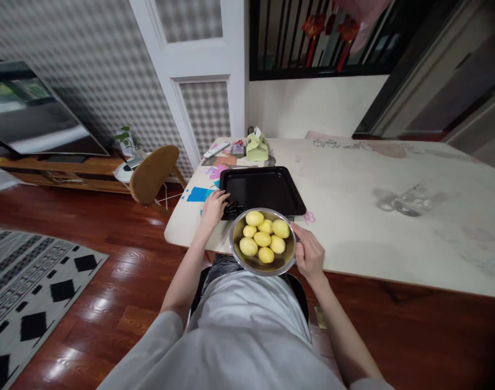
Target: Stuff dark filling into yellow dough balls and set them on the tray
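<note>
My right hand (309,249) grips the right rim of a round metal bowl (233,246), its fingers closed on the edge. Several yellow lemons (262,239) lie inside the bowl, which is at the table's front edge, close to my body. It covers part of the near side of a black baking tray (259,187). My left hand (214,209) is at the tray's left edge, fingers bent over the rim. Small dark shiny shapes (233,208) show in the tray's near left corner beside my fingers; I cannot make out what they are.
The pale table (353,216) extends far to the right, with a clear glass dish (412,203) on it. Behind the tray stand a green tissue box (257,147) and a white remote (217,150). A wooden chair (154,174) is at the left.
</note>
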Available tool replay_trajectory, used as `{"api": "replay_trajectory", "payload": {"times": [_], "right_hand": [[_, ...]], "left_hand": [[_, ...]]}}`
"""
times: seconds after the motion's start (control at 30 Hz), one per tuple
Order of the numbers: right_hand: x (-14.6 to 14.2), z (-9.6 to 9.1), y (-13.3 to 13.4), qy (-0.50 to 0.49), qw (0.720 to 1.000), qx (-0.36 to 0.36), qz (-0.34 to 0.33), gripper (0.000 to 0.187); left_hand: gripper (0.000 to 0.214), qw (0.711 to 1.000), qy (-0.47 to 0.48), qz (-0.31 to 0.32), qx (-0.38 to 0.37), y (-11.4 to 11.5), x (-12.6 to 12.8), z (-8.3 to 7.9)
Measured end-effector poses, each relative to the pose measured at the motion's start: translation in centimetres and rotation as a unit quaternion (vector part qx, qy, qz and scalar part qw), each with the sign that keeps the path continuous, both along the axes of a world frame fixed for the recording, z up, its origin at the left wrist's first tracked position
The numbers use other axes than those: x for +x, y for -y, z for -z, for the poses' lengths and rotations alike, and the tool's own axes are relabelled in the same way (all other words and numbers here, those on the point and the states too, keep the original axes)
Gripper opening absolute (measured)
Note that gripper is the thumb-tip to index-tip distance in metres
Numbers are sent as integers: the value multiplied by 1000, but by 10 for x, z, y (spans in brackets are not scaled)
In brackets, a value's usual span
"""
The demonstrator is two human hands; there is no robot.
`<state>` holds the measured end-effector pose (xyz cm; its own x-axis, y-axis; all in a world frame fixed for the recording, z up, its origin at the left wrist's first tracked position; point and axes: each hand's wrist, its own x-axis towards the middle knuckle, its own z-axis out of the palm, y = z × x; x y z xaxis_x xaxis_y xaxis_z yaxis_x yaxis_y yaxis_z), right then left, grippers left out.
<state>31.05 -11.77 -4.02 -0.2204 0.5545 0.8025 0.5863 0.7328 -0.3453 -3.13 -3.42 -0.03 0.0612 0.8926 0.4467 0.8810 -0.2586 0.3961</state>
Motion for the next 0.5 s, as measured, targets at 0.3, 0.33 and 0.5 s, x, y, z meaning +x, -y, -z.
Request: {"api": "replay_trajectory", "payload": {"times": [0.3, 0.33, 0.5], "right_hand": [[-1, -3, 0, 4, 1000, 6, 1, 49], [-1, -3, 0, 5, 1000, 6, 2, 49], [-2, -4, 0, 2, 1000, 8, -2, 49]], "left_hand": [[21, 999, -33, -34, -26, -1, 2, -15], [21, 999, -18, -37, -16, 4, 4, -17], [17, 988, 125, 37, 79, 47, 22, -29]]}}
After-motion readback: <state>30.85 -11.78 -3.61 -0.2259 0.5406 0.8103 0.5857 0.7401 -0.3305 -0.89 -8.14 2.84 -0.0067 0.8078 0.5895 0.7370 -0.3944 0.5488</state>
